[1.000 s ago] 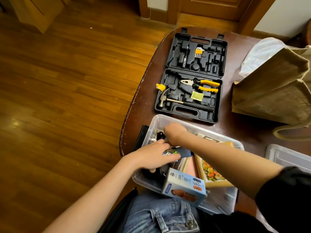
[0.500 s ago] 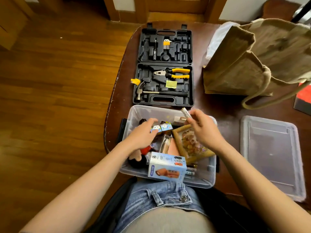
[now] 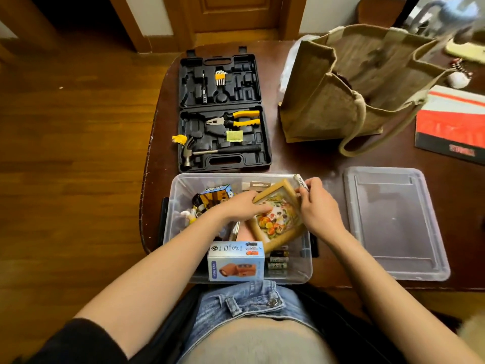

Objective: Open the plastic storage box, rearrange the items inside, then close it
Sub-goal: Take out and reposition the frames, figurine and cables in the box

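The clear plastic storage box [image 3: 305, 269] stands open at the table's near edge, with its lid [image 3: 393, 224] lying flat to the right. Inside are a wooden picture frame [image 3: 278, 222] tilted up, a blue mini-fan carton [image 3: 235, 261] at the front, a small printed cube box [image 3: 216, 194] at the back left, batteries [image 3: 278, 261] and small figures. My left hand [image 3: 241, 206] grips the frame's upper left corner. My right hand [image 3: 319, 206] touches the frame's right side while pinching a white marker [image 3: 301, 183].
An open black tool case [image 3: 223, 114] with pliers, hammer and hex keys lies behind the box. A jute bag [image 3: 341, 85] stands at the back right and a red booklet [image 3: 451, 119] lies at the far right. The table's edge drops to wooden floor on the left.
My left hand moved right from the small items onto the picture frame. The frame has tilted up. My right hand keeps the marker and sits against the frame.
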Tool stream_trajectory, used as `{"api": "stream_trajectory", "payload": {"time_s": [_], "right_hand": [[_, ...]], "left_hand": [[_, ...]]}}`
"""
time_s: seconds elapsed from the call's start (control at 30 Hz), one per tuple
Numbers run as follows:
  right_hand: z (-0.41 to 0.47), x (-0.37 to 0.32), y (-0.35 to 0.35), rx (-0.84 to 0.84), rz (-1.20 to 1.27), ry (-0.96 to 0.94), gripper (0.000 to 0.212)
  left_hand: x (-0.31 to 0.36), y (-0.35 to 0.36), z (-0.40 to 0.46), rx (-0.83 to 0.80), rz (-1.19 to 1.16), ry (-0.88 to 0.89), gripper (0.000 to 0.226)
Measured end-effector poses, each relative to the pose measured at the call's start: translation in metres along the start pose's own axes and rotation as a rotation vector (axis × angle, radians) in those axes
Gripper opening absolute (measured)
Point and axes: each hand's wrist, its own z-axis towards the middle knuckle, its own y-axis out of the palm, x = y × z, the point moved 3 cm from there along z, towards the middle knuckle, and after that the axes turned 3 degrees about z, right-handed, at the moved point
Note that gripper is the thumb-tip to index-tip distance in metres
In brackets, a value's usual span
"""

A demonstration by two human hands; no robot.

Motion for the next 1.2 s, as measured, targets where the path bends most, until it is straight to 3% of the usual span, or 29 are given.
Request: {"api": "stream_trajectory", "payload": {"time_s": [0.1, 0.2, 0.3, 0.4, 0.53, 0.7, 0.8, 0.97, 1.2], "right_hand": [[0.004, 0.006, -0.004, -0.011, 0.211, 0.075, 0.016], [0.004, 0.013, -0.014, 0.067, 0.481, 0.127, 0.008], [0.002, 0.017, -0.022, 0.123, 0.510, 0.086, 0.018], [0.000, 0.018, -0.021, 0.066, 0.314, -0.024, 0.014], [-0.003, 0.009, -0.014, -0.017, -0.224, -0.266, 0.018], [-0.006, -0.012, 0.017, -0.304, -0.705, -0.415, 0.012], [-0.004, -0.017, 0.042, -0.446, -0.969, -0.414, 0.020], [0.004, -0.012, 0.078, -0.602, -1.088, -0.368, 0.023], [0.011, 0.003, 0.092, -0.611, -0.980, -0.280, 0.026]], "left_hand": [[-0.002, 0.000, 0.001, 0.079, -0.164, 0.031, 0.024], [-0.007, -0.007, -0.007, 0.121, -0.260, 0.078, 0.013], [-0.018, -0.021, -0.021, 0.199, -0.372, 0.101, 0.007], [-0.034, -0.039, -0.035, 0.290, -0.482, 0.074, 0.017], [-0.054, -0.051, -0.046, 0.372, -0.542, 0.031, 0.020], [-0.071, -0.046, -0.051, 0.415, -0.563, -0.030, 0.029], [-0.077, -0.042, -0.052, 0.439, -0.586, -0.041, 0.025], [-0.080, -0.040, -0.054, 0.444, -0.638, -0.035, 0.019], [-0.081, -0.039, -0.056, 0.454, -0.642, -0.044, 0.027]]}}
